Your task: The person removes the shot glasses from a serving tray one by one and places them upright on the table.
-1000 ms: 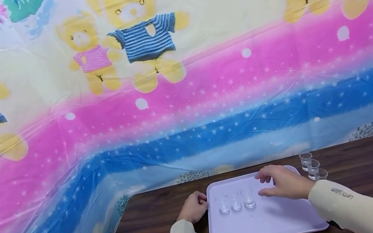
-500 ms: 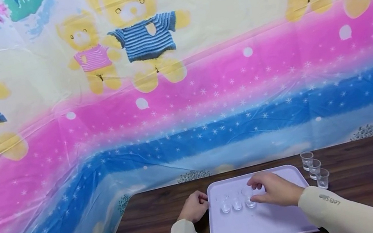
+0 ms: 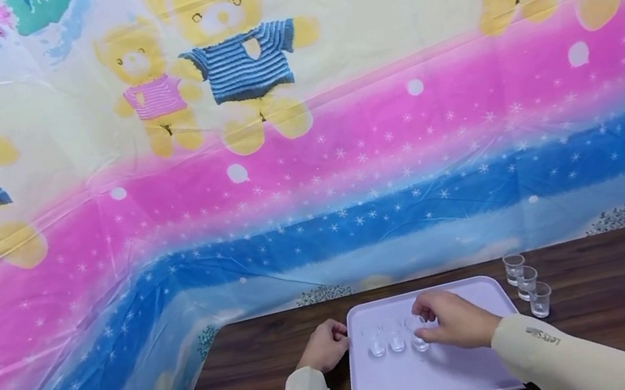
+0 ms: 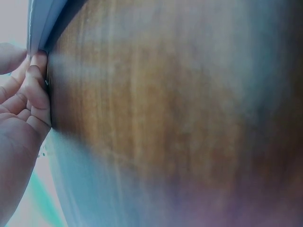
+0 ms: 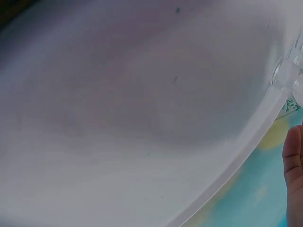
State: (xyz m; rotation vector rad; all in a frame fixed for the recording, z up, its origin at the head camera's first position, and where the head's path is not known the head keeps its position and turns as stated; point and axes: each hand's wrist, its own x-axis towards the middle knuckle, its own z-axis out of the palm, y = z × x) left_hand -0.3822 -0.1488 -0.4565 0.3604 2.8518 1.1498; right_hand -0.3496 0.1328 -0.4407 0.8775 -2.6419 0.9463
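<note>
The right-hand shot cup (image 3: pixel 420 345), small and clear, stands upright on the tray at the right end of a row of three. The right hand (image 3: pixel 459 320) reaches in from the right, thumb and fingers bent and only narrowly apart at this cup, thumb on the near side and fingers on the far side. I cannot tell whether they touch it; in the right wrist view only part of the hand shows, at the edge.

Just left of it stand the middle shot cup (image 3: pixel 396 342) and the left-hand shot cup (image 3: pixel 376 345), both clear and upright, in the left half of the lavender tray (image 3: pixel 436 382). The left hand (image 3: pixel 325 346) pinches the tray's left rim, thumb on one side and curled fingers on the other.

Beyond the tray's far right corner, three more clear cups (image 3: pixel 527 283) stand upright in a slanting line, running from far left to near right on the dark wood-grain table (image 3: pixel 245 381). Both forearms wear cream sleeves (image 3: pixel 572 348), the right one with dark lettering. Behind the table hangs a cloth backdrop (image 3: pixel 357 236) with yellow bears in striped tops above pink and blue bands scattered with white snowflakes.
</note>
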